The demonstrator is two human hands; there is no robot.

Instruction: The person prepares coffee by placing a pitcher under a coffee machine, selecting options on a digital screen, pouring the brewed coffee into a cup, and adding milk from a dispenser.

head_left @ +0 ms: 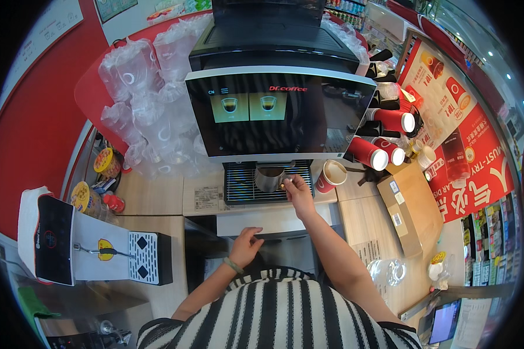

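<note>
A stainless steel milk pitcher [268,179] stands on the slotted drip tray [237,187] of a coffee machine, beneath its spout area. My right hand [298,196] has its fingers closed at the pitcher's handle, on its right side. My left hand [246,245] hovers in front of the counter edge with nothing in it, its fingers loosely apart. Just right of the tray is a red and white paper cup [333,174] with something light brown inside. Above, the machine's wide touchscreen [279,116] displays two drink pictures. The pitcher's contents cannot be made out.
Plastic-wrapped stacks of clear cups [163,99] fill the back left. A dispenser with a perforated tray [142,259] stands on the left counter. To the right are red cup stacks [370,154], an open cardboard box [410,209] and clear plastic lids [388,271].
</note>
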